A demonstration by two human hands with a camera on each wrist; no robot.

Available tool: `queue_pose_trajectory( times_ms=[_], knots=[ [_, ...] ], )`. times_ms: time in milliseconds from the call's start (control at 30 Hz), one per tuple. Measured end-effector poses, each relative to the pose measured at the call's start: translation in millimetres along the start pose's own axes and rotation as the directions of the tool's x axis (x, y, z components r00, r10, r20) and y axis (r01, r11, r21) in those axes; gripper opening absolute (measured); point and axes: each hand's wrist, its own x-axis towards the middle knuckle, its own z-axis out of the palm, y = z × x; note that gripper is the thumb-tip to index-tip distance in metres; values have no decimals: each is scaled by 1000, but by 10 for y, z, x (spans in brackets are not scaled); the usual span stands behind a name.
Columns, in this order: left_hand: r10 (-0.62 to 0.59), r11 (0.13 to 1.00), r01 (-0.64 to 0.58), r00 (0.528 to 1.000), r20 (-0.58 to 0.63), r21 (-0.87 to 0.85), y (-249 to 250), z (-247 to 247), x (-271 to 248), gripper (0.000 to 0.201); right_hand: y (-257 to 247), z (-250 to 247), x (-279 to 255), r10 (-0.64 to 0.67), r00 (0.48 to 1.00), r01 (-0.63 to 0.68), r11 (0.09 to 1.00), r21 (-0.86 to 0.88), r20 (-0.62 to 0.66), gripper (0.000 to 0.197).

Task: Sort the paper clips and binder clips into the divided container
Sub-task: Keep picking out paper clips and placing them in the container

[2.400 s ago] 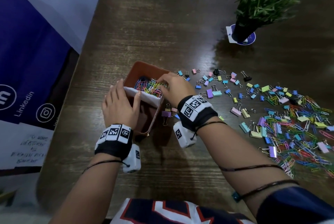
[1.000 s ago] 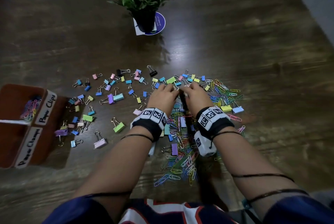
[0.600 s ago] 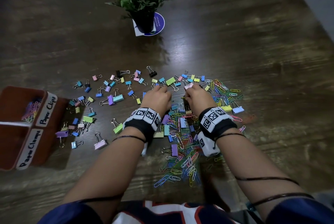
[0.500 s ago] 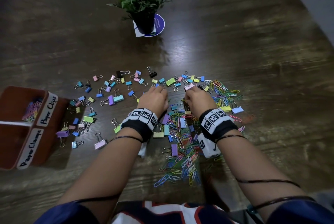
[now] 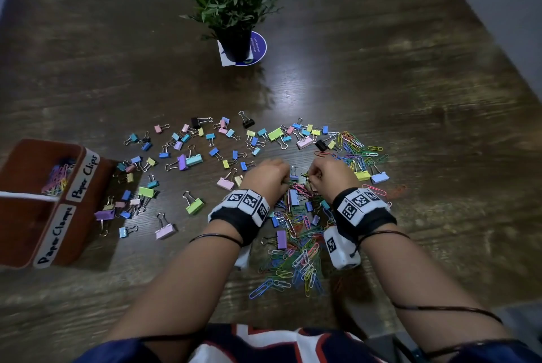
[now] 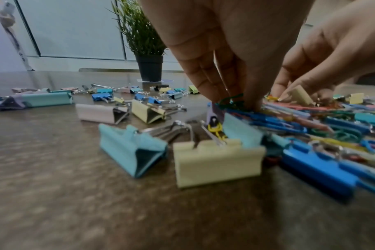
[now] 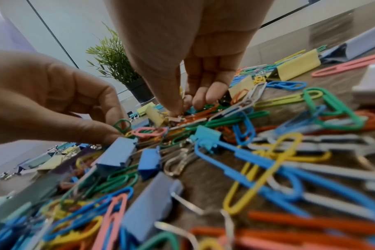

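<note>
Coloured paper clips [image 5: 296, 248] lie heaped on the wooden table in front of me, mixed with several binder clips [image 5: 187, 162] that spread to the left. Both hands are down in the top of the heap, close together. My left hand [image 5: 285, 180] pinches a green paper clip [image 6: 232, 101] between thumb and fingertips. My right hand [image 5: 311, 179] has its fingers curled into the tangle, pinching paper clips [image 7: 182, 118] there. The brown divided container [image 5: 88, 216] stands at the far left, labelled "Paper Clips" and "Paper Clamps". Its far compartment holds paper clips [image 5: 57, 179].
A potted green plant [image 5: 234, 5] on a blue coaster stands at the back centre. Yellow and teal binder clips [image 6: 216, 162] lie just under my left wrist. The table's right edge [image 5: 498, 49] runs diagonally at the upper right.
Both hands left the container and moved right to the heap. In the last second they drew back from its far edge toward me and closed their fingers on paper clips.
</note>
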Motion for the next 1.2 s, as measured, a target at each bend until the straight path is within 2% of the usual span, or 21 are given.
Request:
queue_pose_trajectory(
  times_ms=[67, 167, 333, 467, 633, 767, 867, 1067, 1200],
  knots=[
    [-7, 1000, 7, 1000, 7, 30, 32, 34, 7, 4, 6, 14, -39, -1, 1000, 2, 1000, -5, 10, 7],
    [-29, 999, 29, 999, 12, 17, 58, 24, -9, 13, 2, 16, -83, -6, 1000, 6, 1000, -21, 9, 8],
    [-160, 978, 153, 986, -37, -144, -11, -34, -120, 14, -43, -12, -122, -17, 1000, 17, 1000, -18, 14, 9],
    [-289, 920, 248, 953, -95, -305, -175, -82, -316, 17, -180, -37, -168, -44, 998, 47, 998, 49, -47, 4],
    [-450, 842, 353, 876, -171, -409, -496, -188, -610, 18, -564, -9, -175, -112, 991, 123, 979, 163, -72, 3],
    [-489, 813, 356, 847, -208, -460, -793, -306, -890, 31, -954, 118, -191, -161, 987, 163, 962, 219, -29, 5],
    [-515, 795, 354, 823, -241, -492, -1017, -412, -1139, 24, -1246, 243, -207, -193, 981, 187, 948, 258, -1, 4],
    [-599, 758, 369, 720, -350, -538, -1483, -673, -1652, 14, -1769, 510, -214, -266, 964, 250, 927, 278, 19, 2],
    [-685, 708, 405, 595, -421, -579, -1824, -911, -1924, 13, -2025, 688, -219, -299, 954, 278, 919, 280, 36, 3]
  ],
)
